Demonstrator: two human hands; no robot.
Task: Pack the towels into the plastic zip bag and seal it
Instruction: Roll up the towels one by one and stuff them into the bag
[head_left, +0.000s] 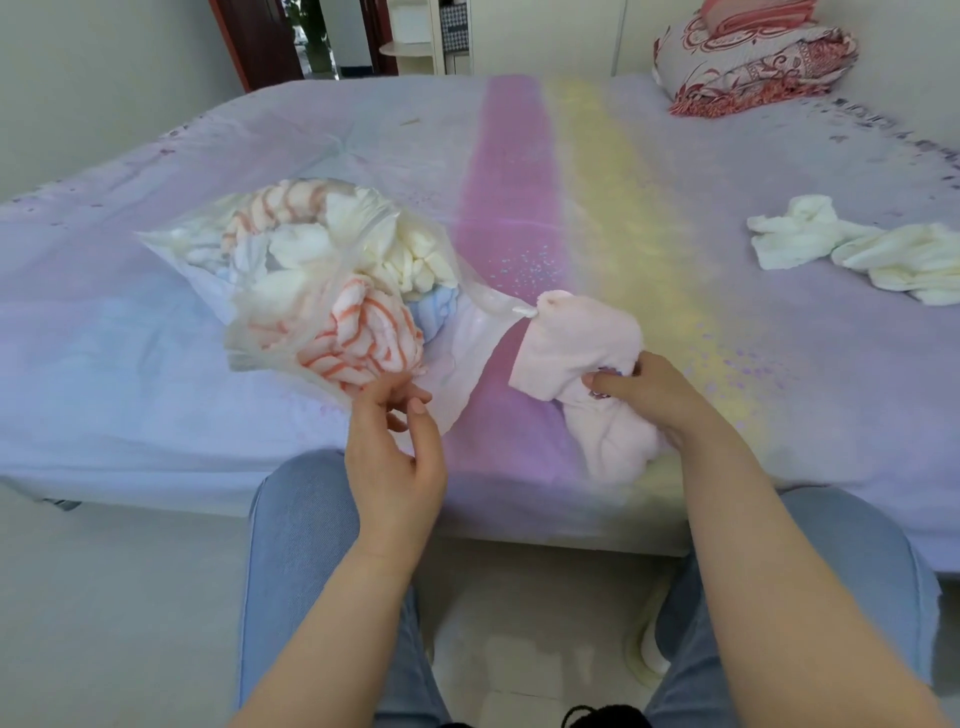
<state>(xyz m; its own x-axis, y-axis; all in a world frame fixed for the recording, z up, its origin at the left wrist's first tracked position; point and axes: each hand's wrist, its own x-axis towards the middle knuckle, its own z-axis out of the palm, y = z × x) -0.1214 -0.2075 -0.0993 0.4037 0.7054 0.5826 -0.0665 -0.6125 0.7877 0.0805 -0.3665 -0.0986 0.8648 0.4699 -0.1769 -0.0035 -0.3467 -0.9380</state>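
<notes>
A clear plastic zip bag (208, 260) lies on the bed, stuffed with several towels: white, pale blue and orange-striped (358, 338). Its mouth faces me and gapes. My left hand (395, 441) pinches the bag's lower lip (462, 364) near the striped towel. My right hand (644, 395) grips a pale pink towel (576, 343), held just right of the bag's mouth, its lower part bunched on the bed. Two cream towels (852, 249) lie loose at the far right.
The bed (519, 171) has a lilac sheet with pink and yellow stripes. A folded red-patterned quilt (753, 62) sits at the far right corner. My knees in blue jeans (296, 545) are against the bed's near edge.
</notes>
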